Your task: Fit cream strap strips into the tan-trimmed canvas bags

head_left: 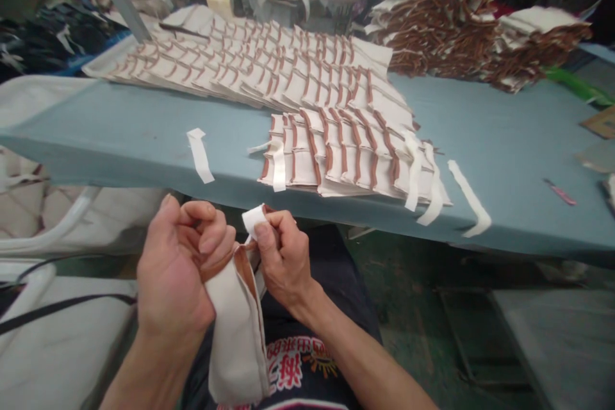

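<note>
A cream fabric piece with brown edging [235,333] hangs between my hands over my lap, its brown lining showing at the open top edge. My left hand [180,269] is curled, its lower fingers closed on the piece's upper left edge. Between the thumb and fingers of my right hand [286,256] is a short white strip [253,220], pinched beside the top right of the fabric piece. Just beyond my hands, on the table edge, lies a nearer batch of similar cream pieces [302,170] in overlapping rows.
More overlapping cream pieces [230,67] cover the back of the blue table [485,122]. Loose white strips [200,157] lie along its front edge, one farther right [468,198]. A tall brown-and-cream stack [442,19] stands at back right, with a small red tool [560,192] nearer.
</note>
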A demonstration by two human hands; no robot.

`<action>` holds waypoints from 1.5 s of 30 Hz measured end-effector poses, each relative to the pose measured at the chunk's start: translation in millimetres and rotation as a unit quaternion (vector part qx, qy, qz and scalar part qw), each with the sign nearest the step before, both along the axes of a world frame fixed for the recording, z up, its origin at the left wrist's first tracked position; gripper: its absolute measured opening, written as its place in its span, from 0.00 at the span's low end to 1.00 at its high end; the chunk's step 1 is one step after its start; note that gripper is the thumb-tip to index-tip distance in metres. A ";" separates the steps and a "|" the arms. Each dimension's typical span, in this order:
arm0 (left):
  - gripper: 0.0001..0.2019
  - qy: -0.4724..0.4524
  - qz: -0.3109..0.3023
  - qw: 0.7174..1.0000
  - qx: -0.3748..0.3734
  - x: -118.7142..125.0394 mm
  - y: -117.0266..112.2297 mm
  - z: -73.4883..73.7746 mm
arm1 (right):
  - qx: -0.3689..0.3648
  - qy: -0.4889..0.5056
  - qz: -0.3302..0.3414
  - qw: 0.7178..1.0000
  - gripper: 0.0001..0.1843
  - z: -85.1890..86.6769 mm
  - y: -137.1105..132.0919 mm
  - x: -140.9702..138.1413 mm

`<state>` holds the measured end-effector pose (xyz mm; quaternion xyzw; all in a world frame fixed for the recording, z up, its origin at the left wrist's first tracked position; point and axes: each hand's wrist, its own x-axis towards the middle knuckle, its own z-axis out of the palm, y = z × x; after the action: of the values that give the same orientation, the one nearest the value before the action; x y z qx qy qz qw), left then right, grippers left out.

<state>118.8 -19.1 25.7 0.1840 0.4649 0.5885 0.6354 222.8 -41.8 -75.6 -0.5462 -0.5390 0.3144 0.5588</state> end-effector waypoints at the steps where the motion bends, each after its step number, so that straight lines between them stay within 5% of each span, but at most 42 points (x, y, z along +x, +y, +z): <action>1: 0.33 0.002 -0.002 1.000 0.017 -2.1 -0.6 -2.1 | 0.014 0.005 -0.020 1.000 0.17 -1.7 1.8 -2.6; 4: 0.24 0.054 -0.015 0.994 0.099 -13.2 -0.5 -15.3 | 0.042 0.012 -0.050 0.998 0.16 2.6 2.7 -1.9; 7: 0.28 0.186 -0.064 0.967 0.165 -26.4 0.5 -33.2 | 0.025 0.012 -0.039 0.999 0.17 21.8 2.1 12.6; 10: 0.23 0.254 -0.171 0.936 0.174 -34.0 0.9 -42.5 | 0.020 -0.001 0.026 0.999 0.16 49.0 7.0 36.6; 14: 0.10 0.303 -0.321 0.870 0.220 -32.1 -2.9 -35.0 | 0.022 -0.013 0.120 0.992 0.16 76.0 16.7 63.2; 17: 0.08 0.301 -0.365 0.848 0.239 -27.8 -11.8 -28.1 | -0.030 -0.012 0.148 0.988 0.18 76.4 16.5 68.1; 21: 0.12 0.302 -0.402 0.833 0.230 -27.8 -28.8 -34.3 | -0.101 -0.002 0.180 0.978 0.18 53.5 7.6 64.8; 25: 0.22 0.317 -0.397 0.836 0.208 -33.8 -42.5 -53.4 | -0.106 0.008 0.122 0.987 0.17 38.6 -5.0 74.5; 28: 0.24 0.328 -0.381 0.849 0.165 -35.8 -49.3 -66.9 | -0.113 0.099 0.036 0.988 0.22 50.5 -25.9 84.8; 31: 0.24 0.334 -0.324 0.871 0.157 -30.1 -54.7 -75.2 | -0.184 0.178 0.076 0.964 0.23 70.1 -54.6 79.2; 34: 0.20 0.322 -0.259 0.897 0.158 -19.3 -58.9 -76.9 | -0.203 0.086 0.112 0.969 0.15 75.2 -72.9 60.0; 38: 0.17 0.321 -0.233 0.909 0.126 -7.3 -63.0 -71.0 | -0.185 -0.063 0.021 0.981 0.14 58.9 -73.8 44.8; 45: 0.18 0.322 -0.197 0.922 0.088 -7.3 -65.6 -72.6 | -0.218 -0.084 0.003 0.972 0.16 47.7 -71.2 43.5</action>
<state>111.5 -84.7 -47.0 0.5063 0.5450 0.3991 0.5361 266.4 -113.0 -27.9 -0.6779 -0.5039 0.3792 0.3779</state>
